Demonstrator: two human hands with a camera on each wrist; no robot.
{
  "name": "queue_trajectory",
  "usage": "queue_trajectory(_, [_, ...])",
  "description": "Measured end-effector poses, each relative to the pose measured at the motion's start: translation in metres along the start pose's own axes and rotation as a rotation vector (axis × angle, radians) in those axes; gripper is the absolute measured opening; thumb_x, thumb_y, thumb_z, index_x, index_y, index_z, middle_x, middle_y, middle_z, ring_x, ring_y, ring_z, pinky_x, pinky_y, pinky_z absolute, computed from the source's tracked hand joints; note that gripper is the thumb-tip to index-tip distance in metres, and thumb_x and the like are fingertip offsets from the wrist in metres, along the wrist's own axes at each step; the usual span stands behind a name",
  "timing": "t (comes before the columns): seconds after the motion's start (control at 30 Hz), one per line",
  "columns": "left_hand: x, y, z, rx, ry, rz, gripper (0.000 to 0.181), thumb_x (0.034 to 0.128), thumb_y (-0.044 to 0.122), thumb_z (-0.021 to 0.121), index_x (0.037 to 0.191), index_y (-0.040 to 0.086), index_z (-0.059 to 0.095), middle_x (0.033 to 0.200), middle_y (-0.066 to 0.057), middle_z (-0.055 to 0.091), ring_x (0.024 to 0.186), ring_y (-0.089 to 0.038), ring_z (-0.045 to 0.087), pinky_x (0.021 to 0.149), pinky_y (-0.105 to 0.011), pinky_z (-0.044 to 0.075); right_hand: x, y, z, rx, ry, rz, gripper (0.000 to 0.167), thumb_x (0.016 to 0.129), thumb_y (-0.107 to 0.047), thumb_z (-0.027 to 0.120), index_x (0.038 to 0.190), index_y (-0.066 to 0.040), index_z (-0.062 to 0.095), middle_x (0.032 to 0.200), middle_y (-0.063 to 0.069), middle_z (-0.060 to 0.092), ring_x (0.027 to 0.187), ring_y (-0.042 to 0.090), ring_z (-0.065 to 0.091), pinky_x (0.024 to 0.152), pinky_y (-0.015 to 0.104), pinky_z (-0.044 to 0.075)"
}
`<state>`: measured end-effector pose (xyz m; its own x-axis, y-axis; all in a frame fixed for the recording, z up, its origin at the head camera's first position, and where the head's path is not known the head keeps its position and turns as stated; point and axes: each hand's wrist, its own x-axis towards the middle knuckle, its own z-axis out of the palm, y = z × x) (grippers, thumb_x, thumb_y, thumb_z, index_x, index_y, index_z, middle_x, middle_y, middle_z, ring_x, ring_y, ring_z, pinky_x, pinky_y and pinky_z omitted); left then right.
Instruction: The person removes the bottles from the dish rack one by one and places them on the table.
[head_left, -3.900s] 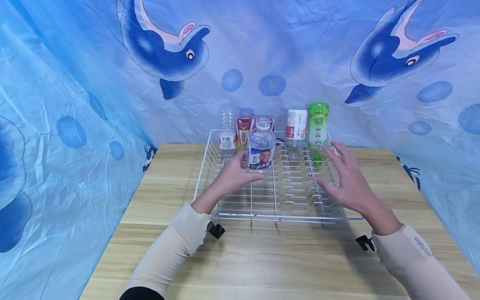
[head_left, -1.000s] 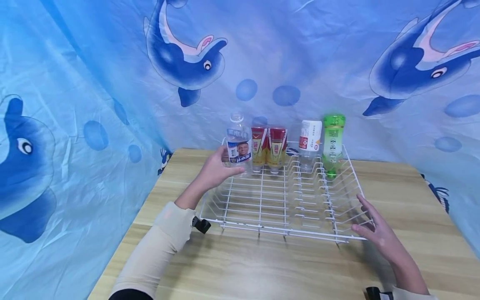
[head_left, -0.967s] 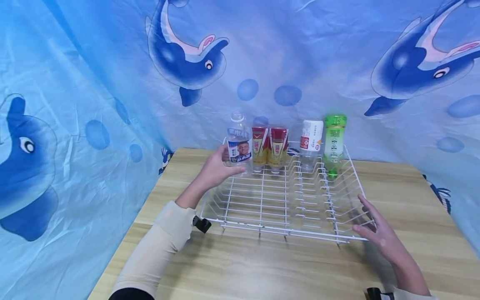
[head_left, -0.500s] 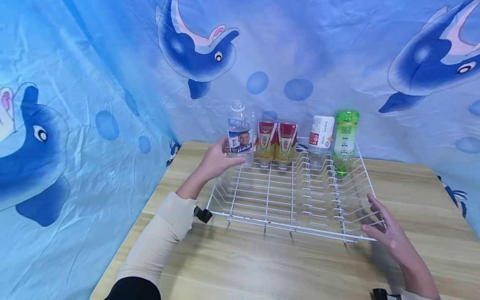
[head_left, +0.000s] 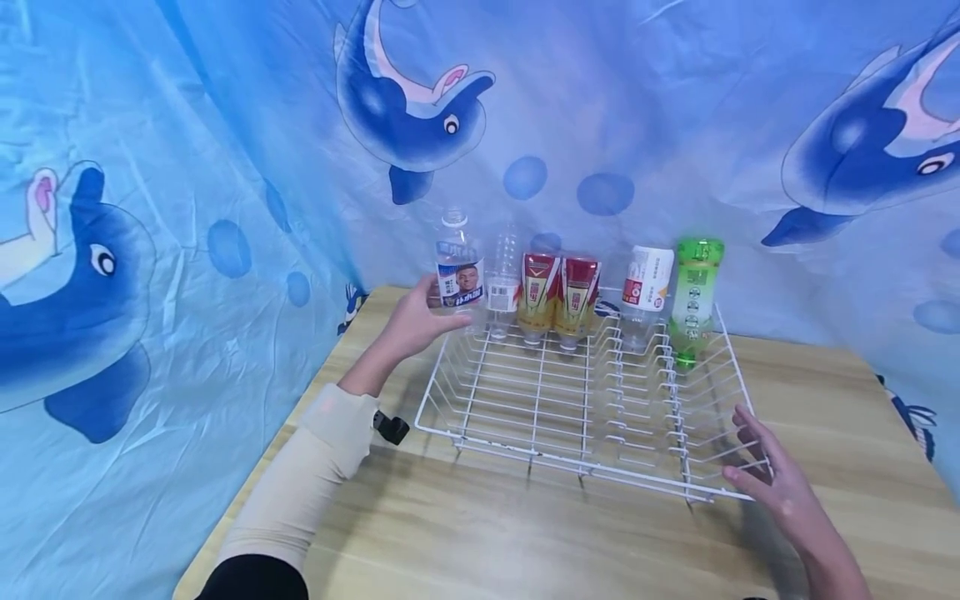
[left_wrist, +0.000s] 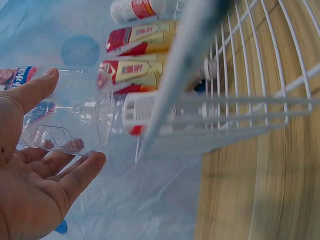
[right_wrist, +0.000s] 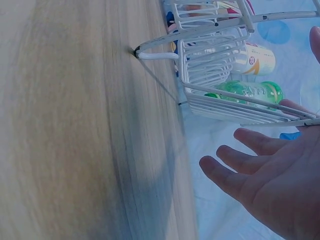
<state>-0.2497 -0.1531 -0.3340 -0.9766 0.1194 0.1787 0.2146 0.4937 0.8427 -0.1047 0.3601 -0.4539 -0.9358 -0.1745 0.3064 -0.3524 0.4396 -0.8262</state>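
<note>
My left hand [head_left: 415, 322] holds a clear plastic bottle [head_left: 459, 283], upright with an uncapped mouth and a blue portrait label, at the back left of the white wire rack [head_left: 536, 454]. In the left wrist view, thumb and fingers wrap this bottle [left_wrist: 67, 107], its base apart from the neighbouring clear bottle [left_wrist: 137, 111]. My right hand [head_left: 787, 492] is at the rack's front right corner, thumb on the inner side. In the right wrist view its fingers [right_wrist: 225, 175] are spread and fairly straight; contact with the wire is unclear.
Along the rack's back row, neck down, stand a clear bottle [head_left: 502, 287], two red-yellow pouches [head_left: 538, 296], a white-labelled bottle [head_left: 647, 287] and a green bottle [head_left: 693, 304]. The rack sits on a wooden table [head_left: 487, 533] before a blue dolphin curtain [head_left: 600, 108].
My left hand has carried the bottle from over the rack to its back left, lately a little further left, uncovering the clear bottle behind. My right hand has gone down to the rack's right edge.
</note>
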Motion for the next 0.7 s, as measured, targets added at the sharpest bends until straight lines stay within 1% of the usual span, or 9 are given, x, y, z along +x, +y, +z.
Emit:
queue_trajectory(0.1, [0.000, -0.008, -0.006, -0.003, 0.012, -0.019, 0.092, 0.0804, 0.036, 0.087, 0.152, 0.008, 0.037, 0.140, -0.016, 0.055, 0.125, -0.032, 0.055, 0.105, -0.048, 0.046, -0.001, 0.001, 0.002, -0.007, 0.003, 0.002, 0.089, 0.089, 0.010, 0.063, 0.163, -0.014, 0.018, 0.145, -0.021, 0.034, 0.121, -0.002, 0.038, 0.088, 0.008, 0.041])
queue_trajectory(0.2, [0.001, -0.011, -0.011, -0.031, 0.033, -0.018, 0.091, 0.0806, 0.033, 0.087, 0.152, 0.006, 0.037, 0.139, -0.018, 0.055, 0.124, -0.033, 0.055, 0.104, -0.049, 0.047, 0.001, 0.001, 0.001, -0.016, 0.010, -0.002, 0.088, 0.090, 0.010, 0.062, 0.163, -0.014, 0.019, 0.143, -0.024, 0.035, 0.120, -0.004, 0.039, 0.087, 0.008, 0.041])
queue_trajectory(0.33, [0.003, -0.016, -0.014, -0.039, 0.051, -0.015, 0.090, 0.0813, 0.030, 0.086, 0.151, 0.003, 0.036, 0.139, -0.020, 0.055, 0.123, -0.035, 0.056, 0.103, -0.049, 0.047, 0.000, 0.001, 0.001, -0.007, 0.025, -0.018, 0.087, 0.089, 0.012, 0.061, 0.162, -0.013, 0.020, 0.142, -0.023, 0.038, 0.119, -0.005, 0.040, 0.087, 0.008, 0.042])
queue_trajectory(0.43, [0.004, -0.019, -0.017, -0.023, 0.066, -0.019, 0.090, 0.0819, 0.031, 0.085, 0.151, 0.003, 0.036, 0.139, -0.020, 0.055, 0.124, -0.035, 0.055, 0.103, -0.048, 0.047, 0.001, 0.001, 0.002, 0.004, 0.030, -0.037, 0.087, 0.088, 0.015, 0.060, 0.162, -0.011, 0.021, 0.142, -0.023, 0.040, 0.119, -0.003, 0.041, 0.087, 0.008, 0.043])
queue_trajectory(0.53, [0.004, -0.021, -0.020, -0.042, 0.075, -0.044, 0.089, 0.0819, 0.032, 0.085, 0.151, 0.004, 0.037, 0.140, -0.019, 0.054, 0.125, -0.035, 0.054, 0.104, -0.050, 0.046, 0.002, 0.001, 0.002, 0.003, 0.026, -0.032, 0.087, 0.088, 0.014, 0.061, 0.162, -0.012, 0.021, 0.140, -0.025, 0.040, 0.119, -0.003, 0.041, 0.086, 0.008, 0.043])
queue_trajectory(0.7, [0.003, -0.024, -0.023, -0.040, 0.086, -0.085, 0.090, 0.0824, 0.033, 0.085, 0.152, 0.006, 0.035, 0.143, -0.018, 0.053, 0.128, -0.036, 0.052, 0.107, -0.051, 0.044, 0.001, 0.000, 0.002, -0.016, 0.017, -0.007, 0.088, 0.090, 0.011, 0.062, 0.162, -0.014, 0.020, 0.139, -0.026, 0.039, 0.118, -0.003, 0.040, 0.084, 0.008, 0.043])
